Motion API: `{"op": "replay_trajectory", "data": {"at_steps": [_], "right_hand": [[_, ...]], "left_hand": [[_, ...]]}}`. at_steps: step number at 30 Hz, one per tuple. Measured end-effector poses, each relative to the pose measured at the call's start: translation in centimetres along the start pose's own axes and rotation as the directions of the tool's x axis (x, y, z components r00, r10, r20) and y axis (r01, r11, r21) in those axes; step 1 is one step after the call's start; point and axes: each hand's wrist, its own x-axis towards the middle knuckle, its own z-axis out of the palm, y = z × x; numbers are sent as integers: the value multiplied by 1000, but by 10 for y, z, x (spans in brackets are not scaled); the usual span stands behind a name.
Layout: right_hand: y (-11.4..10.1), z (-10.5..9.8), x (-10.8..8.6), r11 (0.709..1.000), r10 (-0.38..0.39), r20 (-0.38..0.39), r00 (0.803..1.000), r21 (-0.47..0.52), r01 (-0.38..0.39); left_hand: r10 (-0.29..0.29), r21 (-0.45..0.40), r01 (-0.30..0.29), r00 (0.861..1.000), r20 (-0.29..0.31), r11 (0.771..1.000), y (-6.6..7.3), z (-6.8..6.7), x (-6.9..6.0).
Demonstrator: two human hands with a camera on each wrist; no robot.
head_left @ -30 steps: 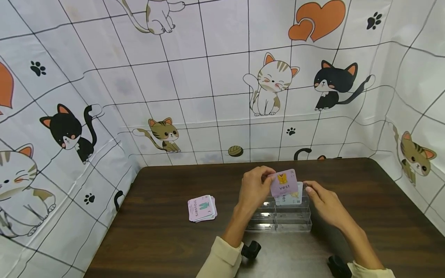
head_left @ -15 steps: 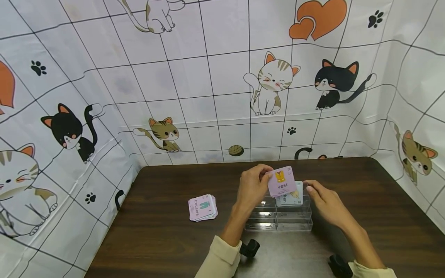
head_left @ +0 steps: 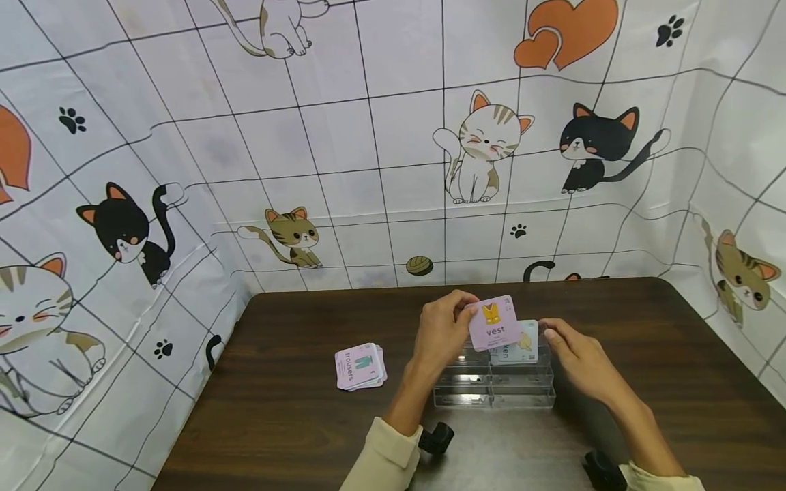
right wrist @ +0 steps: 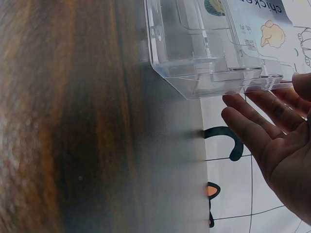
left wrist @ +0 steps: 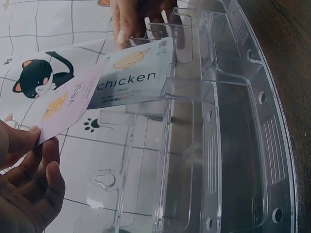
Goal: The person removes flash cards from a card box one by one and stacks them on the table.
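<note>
My left hand pinches a pink vest card between thumb and fingers, above the back left of a clear tiered plastic card rack. A pale blue chicken card stands in the rack's back right slot; in the head view the vest card covers part of it. At the rack's back right corner, my right hand holds the edge, thumb on one side and fingers along the other. In the right wrist view its fingers touch the clear side wall.
A pile of cards, with a pink trousers card on top, lies left of the rack on the dark wooden table. Behind the table hangs a white cat-print sheet. Black wrist cameras sit at both cuffs.
My left hand has drawn the vest card slightly left, baring more of the chicken card. The right hand stays at the rack's corner.
</note>
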Motion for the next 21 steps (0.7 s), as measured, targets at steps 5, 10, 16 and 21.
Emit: {"op": "replay_trajectory", "data": {"at_steps": [5,10,16,21], "right_hand": [[0,0,0,1000,-4,-6,1000,-8,4],[0,1,-1,1000,-14,-19,1000,-9,14],[0,1,-1,1000,-20,-15,1000,-5,20],[-1,0,0,999,-34,-20,999,-2,34]], "left_hand": [[-11,-4,11,1000,22,1000,0,-2,-2],[-19,-10,20,999,45,1000,-2,-5,-4],[1,-11,0,999,38,1000,-8,-9,-7],[14,3,-14,999,29,1000,-13,-12,-7]]}}
